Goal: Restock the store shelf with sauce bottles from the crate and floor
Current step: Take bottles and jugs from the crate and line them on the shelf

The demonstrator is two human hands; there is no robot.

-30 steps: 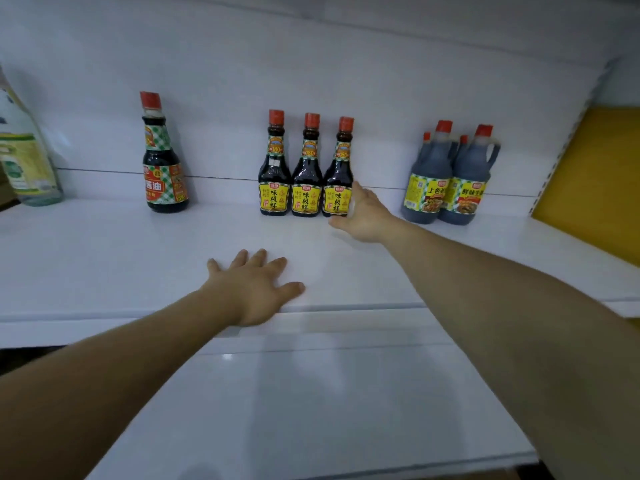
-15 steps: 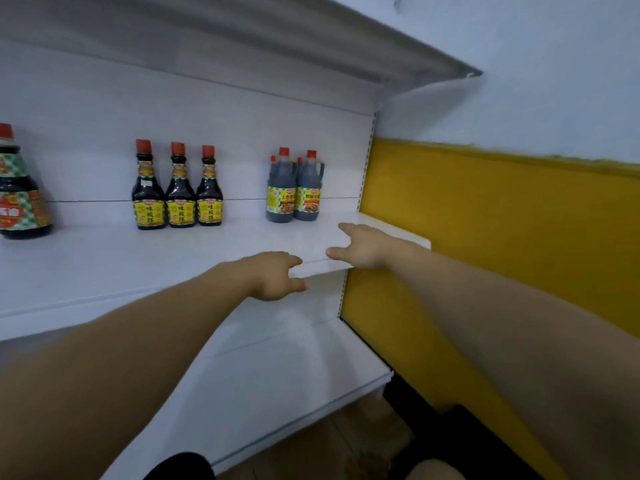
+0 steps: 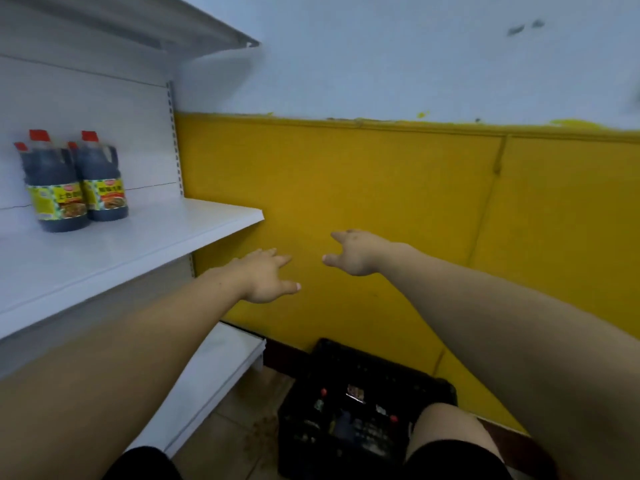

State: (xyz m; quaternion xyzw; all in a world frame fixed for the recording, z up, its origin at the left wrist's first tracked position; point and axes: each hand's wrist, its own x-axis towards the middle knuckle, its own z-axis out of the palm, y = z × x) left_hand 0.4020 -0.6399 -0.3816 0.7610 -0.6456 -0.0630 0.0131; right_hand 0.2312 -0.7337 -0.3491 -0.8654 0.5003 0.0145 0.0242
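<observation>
**Both hands empty above the crate**

The black crate [image 3: 349, 355] sat on the tiled floor [image 3: 242, 427] against the foot of the yellow wall [image 3: 381, 202], just right of the shelving. Its inside was dark and blurred. A few red caps [image 3: 323, 392] and scraps of label showed there, so bottles lay in it, though how many could not be told.

Two large dark sauce jugs [image 3: 79, 188] with red caps and yellow labels stood upright, touching side by side, at the back of the white shelf [image 3: 173, 230]. Smaller red caps peeked out behind them.

The left hand [image 3: 266, 277] hung in the air just past the shelf's right end, palm down. Its fingers were loosely spread and held nothing. The right hand [image 3: 353, 252] hovered near it, a little higher, with thumb and fingers apart and likewise empty. Both were well above the crate and touched neither shelf nor wall.

A lower shelf [image 3: 214, 368] jutted out beneath, and a bare knee [image 3: 446, 431] covered the crate's near right corner.
</observation>
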